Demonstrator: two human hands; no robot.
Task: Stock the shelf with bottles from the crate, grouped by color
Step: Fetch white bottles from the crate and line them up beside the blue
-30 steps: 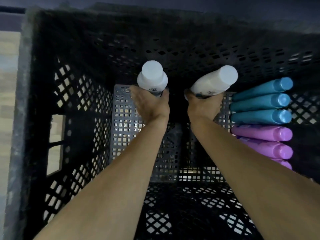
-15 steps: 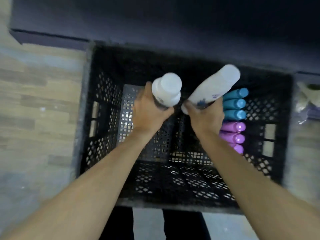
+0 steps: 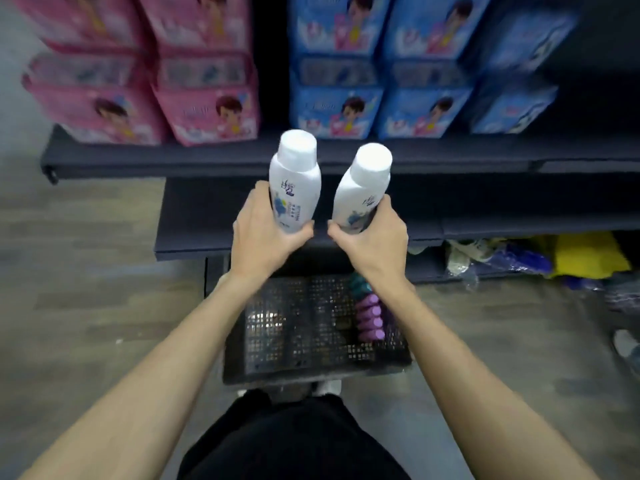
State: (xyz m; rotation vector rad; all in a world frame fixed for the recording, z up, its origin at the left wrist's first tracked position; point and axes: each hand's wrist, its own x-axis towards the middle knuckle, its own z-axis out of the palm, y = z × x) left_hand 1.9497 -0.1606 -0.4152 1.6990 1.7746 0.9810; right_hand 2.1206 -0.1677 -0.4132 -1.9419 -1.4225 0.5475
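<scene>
At the bottom centre dark clothing hides the floor. Above it sits the black crate [image 3: 317, 370], its far edge covered by the wrists; purple bottles [image 3: 370, 318] lie at its right, a teal one barely showing. Mid-frame, the left hand [image 3: 265, 233] grips one white bottle [image 3: 295, 181], the right hand [image 3: 372, 237] another white bottle [image 3: 363, 185], lower labels hidden by fingers. Beyond, the dark shelf [image 3: 221, 157] carries blurred pink packs [image 3: 145, 98] and blue packs [image 3: 381, 98], cut off at the top.

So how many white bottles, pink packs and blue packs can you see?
White bottles: 2, one in the left hand, one in the right hand
Pink packs: 4
Blue packs: 6
Total: 12
</scene>
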